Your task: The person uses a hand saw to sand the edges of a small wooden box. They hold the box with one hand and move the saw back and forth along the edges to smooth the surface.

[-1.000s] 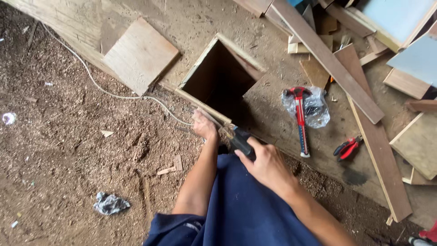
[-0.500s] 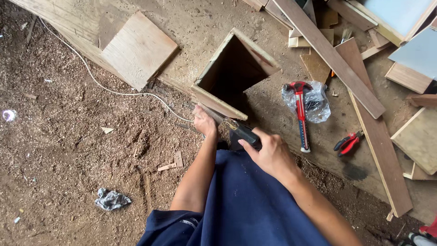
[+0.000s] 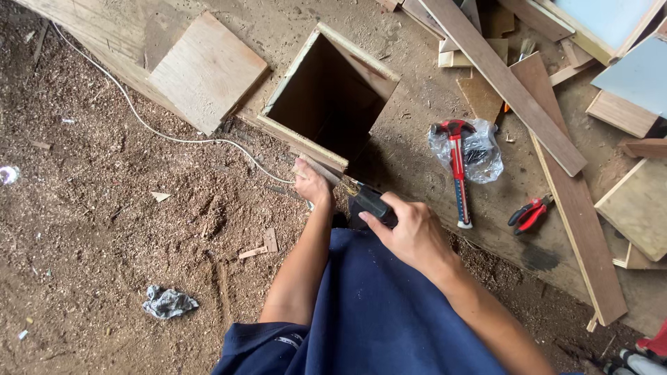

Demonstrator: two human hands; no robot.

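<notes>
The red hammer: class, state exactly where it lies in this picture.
In the head view, the red hammer lies right of centre on the workbench, its head on a clear plastic bag, between the open wooden box and the red pliers.

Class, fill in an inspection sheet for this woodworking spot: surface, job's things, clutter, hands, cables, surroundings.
Surface: dusty plywood board lying on the ground.
Job's things: open wooden box; thin wood strip; black tool.
Clutter: red hammer on a plastic bag; red pliers; long plank; square offcut.
Hands: left hand on the strip at the box corner; right hand gripping the black tool.
Cables: white cable across the sawdust.
Surroundings: sawdust floor; crumpled grey rag.
</notes>
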